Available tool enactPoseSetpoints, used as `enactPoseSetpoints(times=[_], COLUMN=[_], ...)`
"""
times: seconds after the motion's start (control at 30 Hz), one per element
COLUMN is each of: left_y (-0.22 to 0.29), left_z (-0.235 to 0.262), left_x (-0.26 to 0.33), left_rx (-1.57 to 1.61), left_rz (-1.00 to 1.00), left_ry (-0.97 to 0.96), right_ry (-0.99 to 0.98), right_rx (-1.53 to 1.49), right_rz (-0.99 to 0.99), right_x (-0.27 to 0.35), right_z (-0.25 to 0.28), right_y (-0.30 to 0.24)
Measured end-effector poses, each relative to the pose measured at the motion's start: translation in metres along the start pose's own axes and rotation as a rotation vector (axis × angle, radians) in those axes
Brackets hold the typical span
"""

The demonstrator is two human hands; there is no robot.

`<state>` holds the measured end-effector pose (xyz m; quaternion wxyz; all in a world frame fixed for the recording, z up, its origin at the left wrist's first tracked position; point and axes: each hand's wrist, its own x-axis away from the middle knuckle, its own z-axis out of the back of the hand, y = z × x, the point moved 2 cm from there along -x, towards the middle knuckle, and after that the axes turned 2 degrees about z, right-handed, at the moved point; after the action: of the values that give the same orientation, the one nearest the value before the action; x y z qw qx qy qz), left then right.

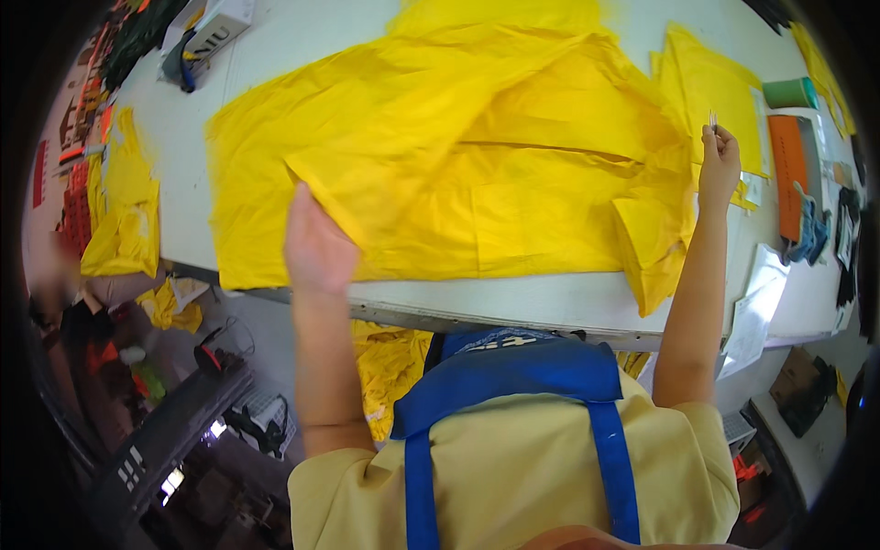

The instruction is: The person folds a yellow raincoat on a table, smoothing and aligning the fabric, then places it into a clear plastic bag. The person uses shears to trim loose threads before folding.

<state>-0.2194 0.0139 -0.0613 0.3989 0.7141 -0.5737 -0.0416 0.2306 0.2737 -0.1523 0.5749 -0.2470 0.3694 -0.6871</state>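
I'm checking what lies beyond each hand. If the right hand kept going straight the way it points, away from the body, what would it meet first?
The right hand, pinching a small thin object, points up the table. First in line seem to be the smaller yellow fabric pieces beyond it, probably before the green cup, though depth is unclear.

A long white desk (550,307) fills the brightly, evenly lit upper view, while below its near edge lies a dim, cluttered floor (229,477) with what may be a dark machine (156,440) at lower left.
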Motion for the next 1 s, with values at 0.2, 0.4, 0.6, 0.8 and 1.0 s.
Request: enactPoseSetpoints(times=[0.2,0.4,0.6,0.8,1.0], left_y=[0.039,0.057,0.08,0.073,0.066], left_z=[0.053,0.053,0.067,0.098,0.093], left_x=[-0.066,-0.122,-0.183,-0.249,-0.274], left_rx=[-1.007,-1.433,-1.676,-1.756,-2.035], left_rz=[-0.118,-0.484,-0.524,-0.446,-0.085], left_ry=[0.124,0.22,0.136,0.195,0.22], right_ry=[0.094,-0.527,-0.453,-0.12,-0.547], right_rx=[0.601,0.722,0.503,0.891,0.649], right_rz=[0.705,0.682,0.326,0.571,0.885], right_x=[0.025,0.18,0.056,-0.043,-0.059], right_z=[0.013,0.006,0.116,0.065,-0.158], right_y=[-0.023,-0.05,-0.008,-0.046,-0.101])
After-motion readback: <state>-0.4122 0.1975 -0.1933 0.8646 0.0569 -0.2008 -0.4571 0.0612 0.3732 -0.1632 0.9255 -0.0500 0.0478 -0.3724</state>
